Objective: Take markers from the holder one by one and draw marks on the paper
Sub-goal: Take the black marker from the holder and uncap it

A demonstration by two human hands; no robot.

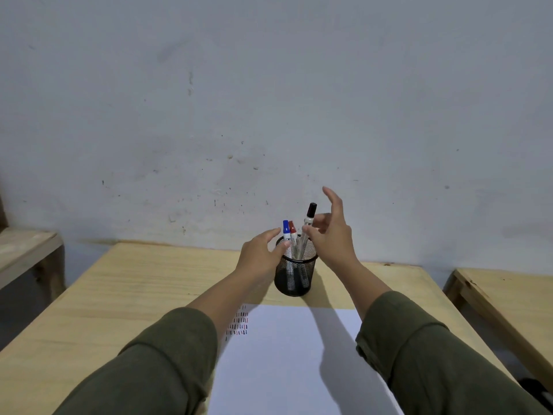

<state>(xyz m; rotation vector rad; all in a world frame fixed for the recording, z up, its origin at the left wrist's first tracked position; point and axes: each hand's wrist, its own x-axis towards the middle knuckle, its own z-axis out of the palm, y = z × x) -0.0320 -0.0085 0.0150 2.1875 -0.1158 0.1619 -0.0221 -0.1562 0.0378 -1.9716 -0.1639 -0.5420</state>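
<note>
While both forearms are stretched forward over the paper [287, 354], the black mesh holder [295, 272] is flanked by the hands. The left hand [259, 253] is laid against the holder's left side, fingers relaxed and close together, thumb at the rim. The black-capped marker [308, 226] is pinched between thumb and a finger of the right hand [330, 235] (remaining fingers are spread upward). Blue [286, 230] and red [292, 230] markers are seen standing in the holder on the wooden table [134, 280].

black mesh holder [295, 277], white paper [287, 354], olive sleeves [155, 363]
</note>
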